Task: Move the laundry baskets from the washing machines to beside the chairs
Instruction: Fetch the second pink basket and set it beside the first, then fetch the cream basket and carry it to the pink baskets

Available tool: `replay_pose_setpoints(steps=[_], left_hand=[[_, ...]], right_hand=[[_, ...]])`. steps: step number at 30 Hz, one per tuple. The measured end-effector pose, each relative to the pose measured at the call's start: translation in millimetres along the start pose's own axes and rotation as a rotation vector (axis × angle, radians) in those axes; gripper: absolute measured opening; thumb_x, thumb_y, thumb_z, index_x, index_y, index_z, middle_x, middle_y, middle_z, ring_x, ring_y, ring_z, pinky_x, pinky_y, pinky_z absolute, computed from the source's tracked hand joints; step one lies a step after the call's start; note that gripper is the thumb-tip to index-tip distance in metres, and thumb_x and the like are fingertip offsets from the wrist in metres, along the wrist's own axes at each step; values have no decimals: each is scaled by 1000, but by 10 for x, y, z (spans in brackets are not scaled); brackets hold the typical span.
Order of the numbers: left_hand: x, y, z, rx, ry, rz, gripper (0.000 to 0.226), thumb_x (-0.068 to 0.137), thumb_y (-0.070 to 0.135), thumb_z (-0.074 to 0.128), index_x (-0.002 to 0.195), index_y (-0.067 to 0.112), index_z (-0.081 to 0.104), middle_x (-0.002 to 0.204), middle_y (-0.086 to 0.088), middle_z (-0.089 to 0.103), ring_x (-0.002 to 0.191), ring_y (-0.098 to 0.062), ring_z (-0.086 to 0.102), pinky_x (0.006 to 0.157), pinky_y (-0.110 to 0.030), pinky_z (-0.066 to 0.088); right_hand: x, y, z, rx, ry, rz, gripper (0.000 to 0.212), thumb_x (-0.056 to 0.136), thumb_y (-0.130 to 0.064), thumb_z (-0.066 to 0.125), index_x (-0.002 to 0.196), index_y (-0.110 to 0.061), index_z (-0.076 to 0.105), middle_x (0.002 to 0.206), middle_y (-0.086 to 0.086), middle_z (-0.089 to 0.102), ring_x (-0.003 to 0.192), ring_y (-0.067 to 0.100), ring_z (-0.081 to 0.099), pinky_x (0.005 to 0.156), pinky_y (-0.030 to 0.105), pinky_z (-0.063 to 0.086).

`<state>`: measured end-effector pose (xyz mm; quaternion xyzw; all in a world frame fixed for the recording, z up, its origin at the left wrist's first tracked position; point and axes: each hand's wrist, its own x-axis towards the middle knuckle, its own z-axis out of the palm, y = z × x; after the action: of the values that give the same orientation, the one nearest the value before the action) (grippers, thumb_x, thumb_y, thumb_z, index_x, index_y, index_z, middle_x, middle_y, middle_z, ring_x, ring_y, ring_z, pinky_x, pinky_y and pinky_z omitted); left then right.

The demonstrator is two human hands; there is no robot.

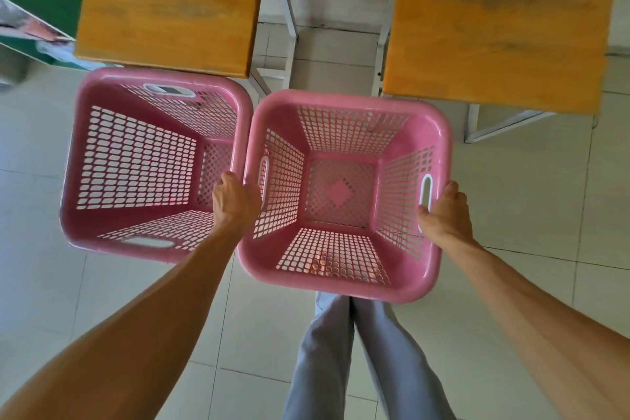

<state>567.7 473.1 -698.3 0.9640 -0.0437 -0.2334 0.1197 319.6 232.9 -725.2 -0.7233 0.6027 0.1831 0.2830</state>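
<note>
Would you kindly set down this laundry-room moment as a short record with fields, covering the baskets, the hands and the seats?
baskets: two pink slotted baskets, both empty, rims touching
left basket: on the tiled floor, just in front of the left wooden seat
right basket: held by its two side handles, in front of the gap between the seats
left hand: grips the right basket's left rim
right hand: grips the right basket's right rim at the handle slot
right wooden seat: bare
</note>
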Motion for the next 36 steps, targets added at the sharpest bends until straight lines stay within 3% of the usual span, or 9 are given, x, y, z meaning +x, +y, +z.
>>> replay_pose_setpoints(steps=[4, 6, 8, 12, 17, 20, 24, 26, 36], left_hand=[[-180, 61, -205, 91, -52, 111, 27, 90, 21, 59, 107, 1, 65, 93, -14, 67, 71, -23, 62, 42, -21, 42], [-362, 109, -293, 110, -101, 163, 30, 87, 27, 56, 105, 5, 66, 94, -16, 68, 80, -30, 66, 55, -36, 58], [-587, 178, -343, 123, -151, 218, 31, 85, 34, 50, 99, 11, 67, 96, -14, 69, 88, -33, 66, 68, -47, 60], [-1148, 452, -367, 152, -261, 403, 43, 80, 42, 39, 90, 14, 71, 97, -9, 73, 82, -27, 67, 70, -45, 61], [-2235, 1189, -638, 268, -478, 706, 31, 91, 15, 50, 90, -2, 76, 92, -20, 73, 88, -35, 69, 85, -44, 55], [-2702, 1357, -547, 310, -565, 838, 27, 90, 21, 58, 85, 1, 76, 90, -16, 76, 84, -33, 71, 87, -41, 56], [-3272, 1544, -402, 373, -628, 983, 38, 87, 25, 53, 119, 7, 63, 117, -13, 68, 106, -31, 65, 94, -40, 53], [-3656, 1687, -382, 456, -676, 1069, 45, 87, 29, 50, 127, 8, 53, 117, -17, 64, 113, -34, 60, 96, -40, 49], [-5636, 2320, 326, 634, -828, 1506, 41, 90, 26, 54, 128, 12, 53, 125, -13, 60, 119, -31, 54, 101, -39, 44]], right_hand=[[-280, -102, -110, 7, -42, -5, 62, 90, -17, 68, 143, -2, 39, 136, 21, 46, 117, 36, 58, 89, 43, 58], [-512, -122, -203, 15, -52, -21, 55, 90, -18, 68, 138, -2, 46, 133, 19, 47, 112, 33, 60, 85, 42, 60], [-783, -121, -320, 34, -50, -38, 49, 91, -20, 68, 133, -3, 51, 132, 18, 48, 109, 31, 61, 82, 40, 61], [-1338, -4, -602, 111, -28, -43, 38, 92, -21, 68, 125, -4, 58, 127, 18, 52, 101, 28, 63, 79, 35, 62], [-1961, 347, -969, 258, 57, 35, 29, 93, -25, 65, 114, -6, 61, 117, 14, 55, 98, 25, 61, 77, 32, 59], [-2369, 721, -1188, 355, 105, 144, 32, 94, -19, 60, 122, -5, 61, 125, 15, 55, 113, 29, 58, 84, 33, 50], [-2959, 1362, -1353, 446, 212, 260, 31, 93, -16, 56, 121, -5, 64, 127, 16, 54, 116, 31, 57, 94, 35, 50], [-3230, 1739, -1423, 493, 280, 349, 30, 95, -18, 56, 122, -7, 64, 125, 15, 55, 114, 30, 59, 92, 37, 52], [-4246, 3634, -1550, 798, 540, 746, 34, 94, -21, 58, 123, -7, 67, 129, 13, 63, 118, 27, 61, 93, 32, 49]])
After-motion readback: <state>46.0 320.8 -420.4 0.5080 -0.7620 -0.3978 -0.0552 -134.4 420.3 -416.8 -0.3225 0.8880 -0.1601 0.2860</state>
